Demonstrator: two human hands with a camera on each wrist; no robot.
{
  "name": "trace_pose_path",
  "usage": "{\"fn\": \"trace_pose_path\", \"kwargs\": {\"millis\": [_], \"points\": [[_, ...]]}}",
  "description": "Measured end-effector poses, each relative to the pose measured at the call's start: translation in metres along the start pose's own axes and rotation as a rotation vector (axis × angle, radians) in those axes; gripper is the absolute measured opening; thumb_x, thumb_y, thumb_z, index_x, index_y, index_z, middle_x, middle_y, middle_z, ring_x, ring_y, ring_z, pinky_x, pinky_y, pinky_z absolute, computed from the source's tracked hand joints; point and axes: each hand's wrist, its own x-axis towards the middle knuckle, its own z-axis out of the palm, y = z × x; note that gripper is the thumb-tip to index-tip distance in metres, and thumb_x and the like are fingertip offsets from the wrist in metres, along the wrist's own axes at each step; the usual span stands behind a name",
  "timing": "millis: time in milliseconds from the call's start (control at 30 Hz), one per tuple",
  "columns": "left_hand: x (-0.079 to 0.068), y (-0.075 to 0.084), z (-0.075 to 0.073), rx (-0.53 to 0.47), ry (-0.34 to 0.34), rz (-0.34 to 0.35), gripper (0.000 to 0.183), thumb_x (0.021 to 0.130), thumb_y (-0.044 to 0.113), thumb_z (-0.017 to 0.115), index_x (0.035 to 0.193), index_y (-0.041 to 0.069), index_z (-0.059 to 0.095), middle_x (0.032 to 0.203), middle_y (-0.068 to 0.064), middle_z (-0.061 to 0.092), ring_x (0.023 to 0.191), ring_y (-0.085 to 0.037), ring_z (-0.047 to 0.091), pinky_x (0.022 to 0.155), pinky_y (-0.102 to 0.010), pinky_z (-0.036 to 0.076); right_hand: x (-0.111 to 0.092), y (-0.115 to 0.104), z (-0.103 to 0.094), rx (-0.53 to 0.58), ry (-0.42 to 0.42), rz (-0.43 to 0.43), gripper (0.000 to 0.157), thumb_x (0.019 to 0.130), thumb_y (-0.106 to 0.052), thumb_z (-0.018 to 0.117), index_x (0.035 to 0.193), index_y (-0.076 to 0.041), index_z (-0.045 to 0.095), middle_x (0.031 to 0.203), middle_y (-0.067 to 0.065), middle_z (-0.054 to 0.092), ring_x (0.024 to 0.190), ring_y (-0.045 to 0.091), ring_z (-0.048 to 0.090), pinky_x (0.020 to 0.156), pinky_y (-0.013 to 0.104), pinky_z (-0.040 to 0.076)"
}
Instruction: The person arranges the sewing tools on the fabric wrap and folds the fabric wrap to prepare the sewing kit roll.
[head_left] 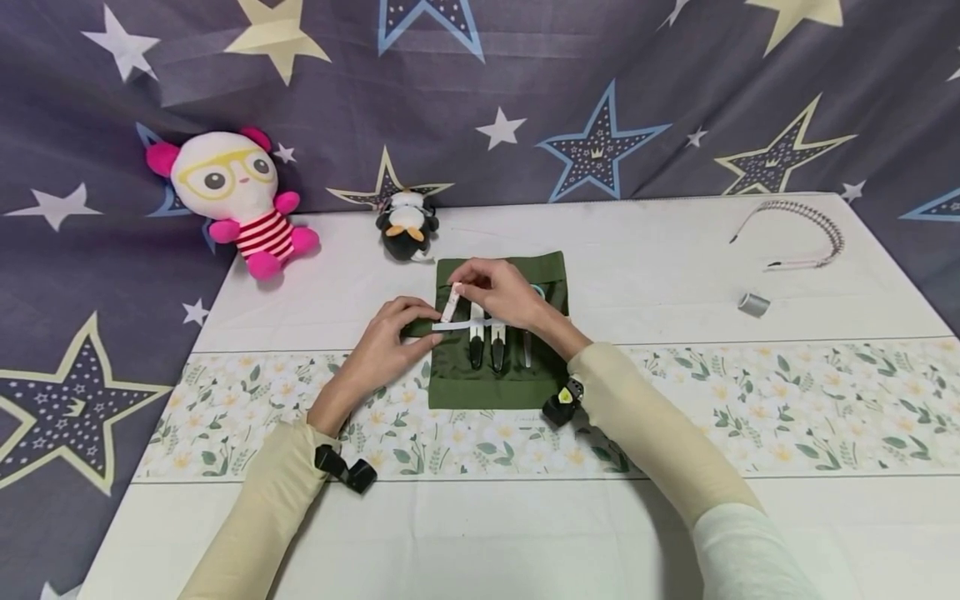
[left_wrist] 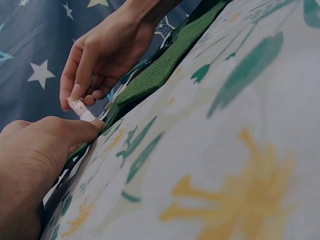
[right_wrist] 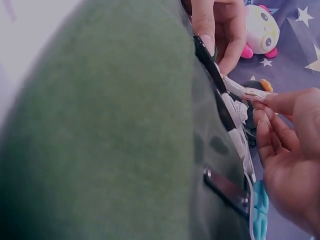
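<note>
A green cloth tool holder lies spread on the table, a white elastic band across it. My left hand pinches its left edge between thumb and fingers beside the band. With thumb and fingertips my right hand holds a small flat white-and-pink strip, its lower end at the band; the strip's kind does not show. Under the band are two black-and-white slim tools. Right of them is a tool with light blue handle loops, partly behind my right hand, near a riveted metal piece.
A plush panda toy and a small penguin plush sit at the back left. At the right lie a headband and a grey roll. A floral runner crosses the white table. A star-patterned curtain hangs behind.
</note>
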Motion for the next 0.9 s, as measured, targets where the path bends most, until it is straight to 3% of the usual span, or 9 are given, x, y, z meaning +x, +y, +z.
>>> {"fn": "trace_pose_path", "kwargs": {"millis": [267, 600, 900], "points": [[0.0001, -0.0001, 0.0003, 0.000, -0.002, -0.006, 0.035, 0.099, 0.025, 0.074, 0.130, 0.010, 0.070, 0.137, -0.008, 0.056, 0.131, -0.031, 0.047, 0.110, -0.056, 0.037, 0.0032, 0.0010, 0.0043, -0.012, -0.016, 0.032, 0.020, 0.107, -0.010, 0.059, 0.120, 0.000, 0.070, 0.102, 0.008, 0.069, 0.091, 0.020, 0.065, 0.082, 0.034, 0.053], [-0.0011, -0.0004, -0.0004, -0.009, -0.004, -0.003, 0.035, 0.099, 0.026, 0.073, 0.131, 0.011, 0.070, 0.138, -0.007, 0.055, 0.131, -0.030, 0.047, 0.109, -0.055, 0.038, 0.0069, -0.0008, 0.0085, -0.055, -0.034, 0.020, 0.019, 0.106, -0.008, 0.059, 0.118, 0.001, 0.071, 0.099, 0.007, 0.071, 0.084, 0.019, 0.064, 0.074, 0.030, 0.051], [-0.0010, -0.0007, -0.0003, -0.012, -0.008, -0.003, 0.036, 0.100, 0.027, 0.073, 0.131, 0.011, 0.069, 0.139, -0.007, 0.055, 0.131, -0.030, 0.047, 0.108, -0.056, 0.038, 0.0066, -0.0040, 0.0097, -0.108, -0.107, 0.009, 0.021, 0.107, -0.010, 0.057, 0.122, 0.000, 0.069, 0.105, 0.007, 0.071, 0.086, 0.017, 0.065, 0.076, 0.031, 0.054]]}}
